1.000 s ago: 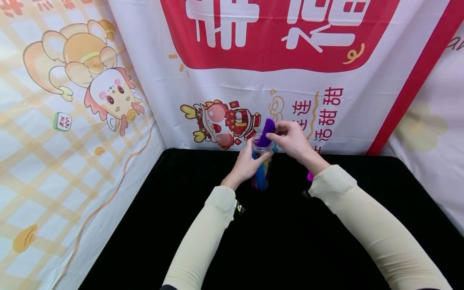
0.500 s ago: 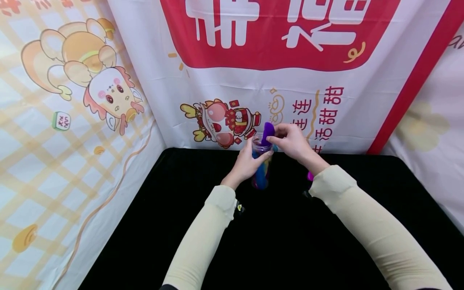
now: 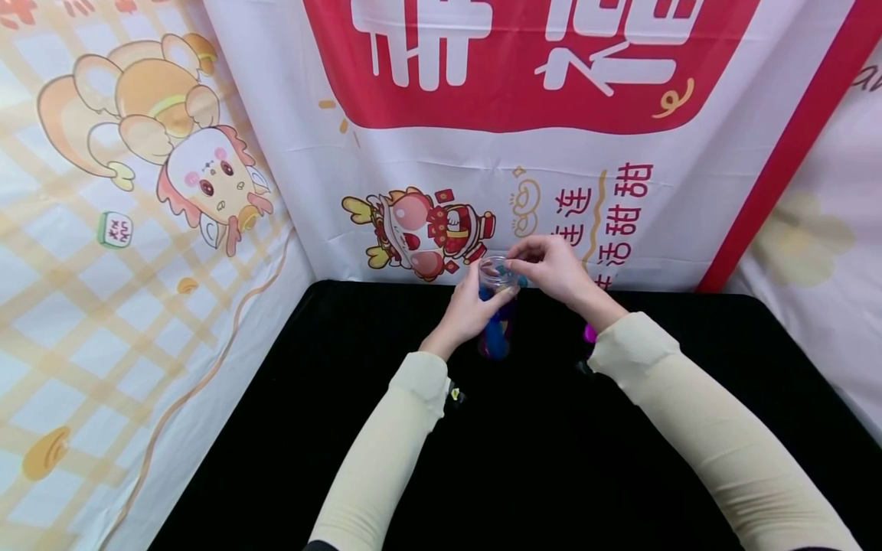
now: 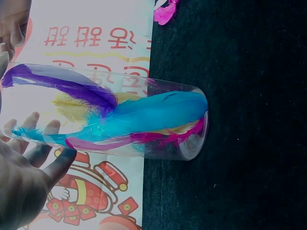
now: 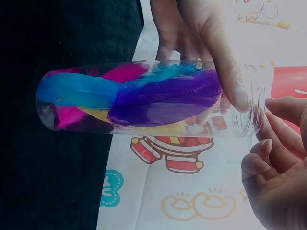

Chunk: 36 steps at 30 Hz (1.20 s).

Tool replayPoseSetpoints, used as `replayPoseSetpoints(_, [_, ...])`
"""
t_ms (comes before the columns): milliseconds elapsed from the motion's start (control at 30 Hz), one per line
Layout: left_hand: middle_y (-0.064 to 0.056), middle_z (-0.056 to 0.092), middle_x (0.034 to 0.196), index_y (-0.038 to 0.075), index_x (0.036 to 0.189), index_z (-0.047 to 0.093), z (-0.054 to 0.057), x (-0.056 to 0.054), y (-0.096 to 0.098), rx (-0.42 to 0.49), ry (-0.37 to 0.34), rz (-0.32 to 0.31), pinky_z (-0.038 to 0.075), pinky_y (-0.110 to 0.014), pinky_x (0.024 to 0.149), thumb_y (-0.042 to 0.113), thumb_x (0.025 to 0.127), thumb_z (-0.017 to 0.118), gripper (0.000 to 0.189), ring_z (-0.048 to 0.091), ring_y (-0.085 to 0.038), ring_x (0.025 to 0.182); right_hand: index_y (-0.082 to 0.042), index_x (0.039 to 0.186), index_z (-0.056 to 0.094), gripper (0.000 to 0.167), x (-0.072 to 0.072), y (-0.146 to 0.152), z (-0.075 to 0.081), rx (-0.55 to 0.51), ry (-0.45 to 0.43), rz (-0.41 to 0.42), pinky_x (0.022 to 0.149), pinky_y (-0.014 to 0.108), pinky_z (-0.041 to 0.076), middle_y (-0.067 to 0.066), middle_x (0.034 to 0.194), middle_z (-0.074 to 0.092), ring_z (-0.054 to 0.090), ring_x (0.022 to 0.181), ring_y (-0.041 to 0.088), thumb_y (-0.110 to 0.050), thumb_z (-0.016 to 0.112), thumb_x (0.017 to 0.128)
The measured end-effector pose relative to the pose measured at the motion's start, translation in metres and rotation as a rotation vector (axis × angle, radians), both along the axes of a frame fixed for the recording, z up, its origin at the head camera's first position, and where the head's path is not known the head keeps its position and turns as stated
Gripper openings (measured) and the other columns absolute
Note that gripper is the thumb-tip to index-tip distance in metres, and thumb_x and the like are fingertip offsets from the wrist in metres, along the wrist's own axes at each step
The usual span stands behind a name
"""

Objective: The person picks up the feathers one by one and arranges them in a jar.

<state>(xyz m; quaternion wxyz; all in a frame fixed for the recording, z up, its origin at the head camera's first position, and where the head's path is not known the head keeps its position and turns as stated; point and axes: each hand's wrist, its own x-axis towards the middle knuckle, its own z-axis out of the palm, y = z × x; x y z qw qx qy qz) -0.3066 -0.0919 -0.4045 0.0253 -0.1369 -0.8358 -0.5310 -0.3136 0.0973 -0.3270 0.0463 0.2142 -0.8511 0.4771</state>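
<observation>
A tall clear plastic jar [image 5: 249, 101] stands upright at the back edge of the black table, its mouth uncovered. My left hand [image 3: 470, 306] grips it just below the threaded rim, with fingers behind and thumb in front. Wholly inside lies a purple feather [image 5: 165, 103], in the jar's upper part. Beside and below it are a blue feather [image 4: 163, 110], a yellow feather [image 4: 69, 108] and magenta feathers [image 5: 125, 72]. My right hand [image 3: 554, 269] is at the jar's mouth, fingertips right at the rim, fingers loosely bent and holding nothing.
Bright pink feathers [image 4: 165, 13] lie on the black table [image 3: 386, 428] to the right of the jar, partly hidden by my right sleeve in the head view. A white printed cloth [image 3: 406, 153] hangs close behind the jar, and another patterned cloth [image 3: 124, 306] hangs along the left.
The purple feather has gone down from above the rim into the jar, and my right fingers have let it go. My left hand has stayed around the jar.
</observation>
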Motion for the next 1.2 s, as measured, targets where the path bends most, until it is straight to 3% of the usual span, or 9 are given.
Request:
replayPoseSetpoints(133, [-0.009,0.042,0.155,0.018,0.160,0.026,-0.002,0.000,0.000,0.004,0.001,-0.004,0.035,-0.047,0.116,0.062,0.092,0.067,0.091,0.045,-0.024,0.139,-0.005,0.103,0.077,0.014,0.001,0.001,-0.001,-0.003,-0.006,0.007,0.067,0.027,0.050,0.010,0.092,0.075,0.067,0.087,0.033,-0.016,0.075,0.094])
replayPoseSetpoints(367, [-0.009,0.043,0.155,0.019,0.160,0.026,-0.003,0.001,0.000,0.005,-0.009,-0.003,0.035,-0.048,0.117,0.064,0.091,0.067,0.092,0.044,-0.024,0.140,-0.004,0.103,0.077,0.013,0.003,0.003,-0.001,-0.008,-0.002,0.030,0.066,0.028,0.050,0.011,0.094,0.075,0.065,0.080,0.022,-0.014,0.073,0.095])
replayPoseSetpoints(633, [-0.008,0.044,0.154,0.019,0.159,0.026,0.001,0.001,0.000,0.017,-0.011,-0.007,0.035,-0.047,0.117,0.059,0.094,0.067,0.088,0.045,-0.023,0.139,-0.004,0.104,0.077,0.014,0.008,0.014,0.009,-0.015,0.009,0.068,0.065,0.028,0.051,0.015,0.098,0.074,0.065,0.086,0.033,-0.015,0.073,0.096])
replayPoseSetpoints(800, [-0.007,0.045,0.152,0.020,0.159,0.025,0.001,0.000,0.000,0.024,-0.004,0.000,0.034,-0.047,0.117,0.060,0.093,0.068,0.088,0.046,-0.023,0.138,-0.004,0.108,0.076,0.017,0.010,0.023,0.013,0.016,-0.006,0.078,0.059,0.032,0.053,0.013,0.100,0.073,0.063,0.080,0.024,-0.017,0.072,0.097])
replayPoseSetpoints(967, [-0.008,0.045,0.153,0.019,0.159,0.026,0.001,0.001,0.001,0.017,-0.004,0.008,0.033,-0.049,0.118,0.061,0.092,0.067,0.089,0.045,-0.024,0.139,-0.001,0.108,0.075,0.019,0.011,0.034,0.010,0.035,0.002,0.090,0.063,0.031,0.056,0.013,0.099,0.073,0.065,0.077,0.017,-0.017,0.072,0.098])
replayPoseSetpoints(1200, [-0.008,0.044,0.154,0.018,0.159,0.027,0.000,0.001,0.001,0.024,-0.008,0.002,0.033,-0.047,0.119,0.059,0.094,0.067,0.087,0.044,-0.024,0.141,-0.007,0.107,0.075,0.016,0.011,0.050,0.004,0.088,-0.011,0.055,0.066,0.032,0.055,0.009,0.099,0.074,0.065,0.080,0.023,-0.019,0.071,0.098])
